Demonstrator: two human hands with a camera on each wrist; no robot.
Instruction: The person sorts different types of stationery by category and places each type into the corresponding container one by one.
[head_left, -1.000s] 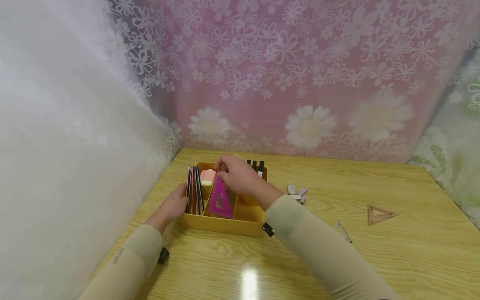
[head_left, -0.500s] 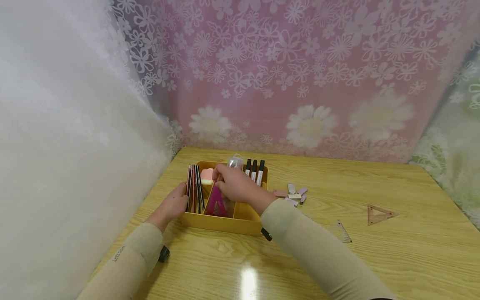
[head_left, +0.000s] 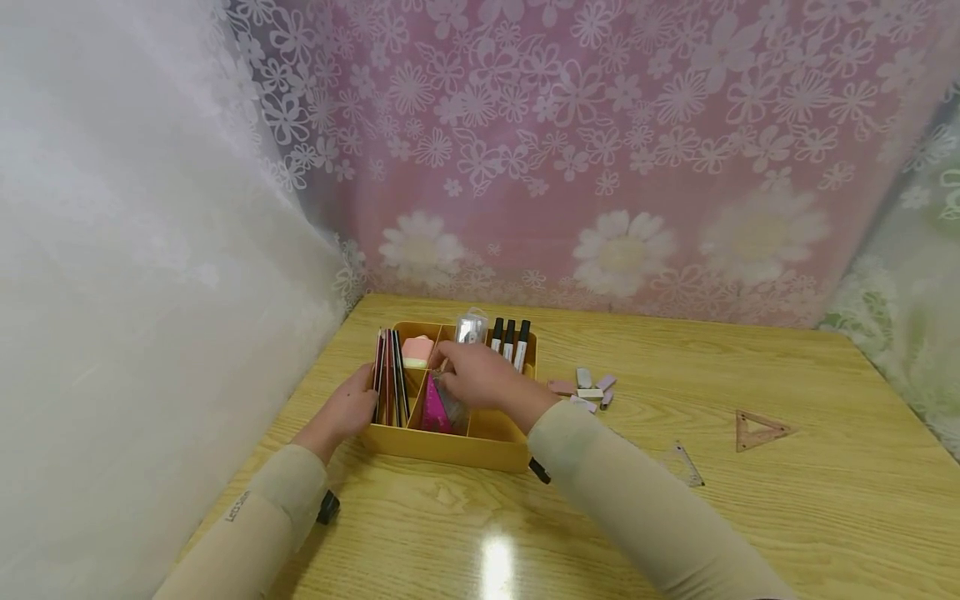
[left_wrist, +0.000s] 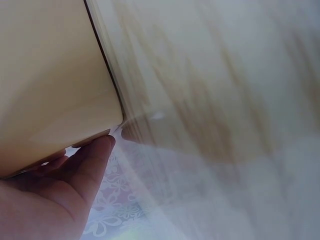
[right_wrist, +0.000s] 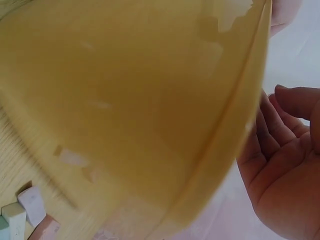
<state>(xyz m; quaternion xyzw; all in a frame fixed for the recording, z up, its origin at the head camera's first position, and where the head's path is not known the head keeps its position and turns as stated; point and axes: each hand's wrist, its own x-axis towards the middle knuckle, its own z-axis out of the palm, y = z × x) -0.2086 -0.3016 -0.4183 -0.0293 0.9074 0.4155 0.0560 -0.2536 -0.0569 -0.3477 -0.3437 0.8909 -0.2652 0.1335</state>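
Note:
My left hand point(head_left: 348, 408) grips the left wall of a yellow divided desk organizer point(head_left: 450, 450); in the left wrist view its fingers point(left_wrist: 95, 155) lie at the box's edge. A magenta set square point(head_left: 435, 407) stands tilted in the front middle compartment, beside a clear, hard-to-make-out piece. My right hand point(head_left: 476, 371) reaches over the box and pinches the set square's upper corner, the fingertips partly hidden. In the right wrist view, the organizer's wall point(right_wrist: 150, 100) blocks what lies between the fingers of the right hand point(right_wrist: 285, 165).
Other compartments hold pencils point(head_left: 390, 379), pink and yellow sticky notes point(head_left: 417, 352), a clear-lidded case point(head_left: 472, 327) and black-capped markers point(head_left: 509, 342). Several erasers point(head_left: 589, 393) lie to the right. Farther right are a clear set square point(head_left: 686, 465) and a brown triangle point(head_left: 757, 431).
My right hand has lowered the magenta set square deeper into the front middle compartment, where it leans more to one side. The left hand has stayed on the organizer's wall.

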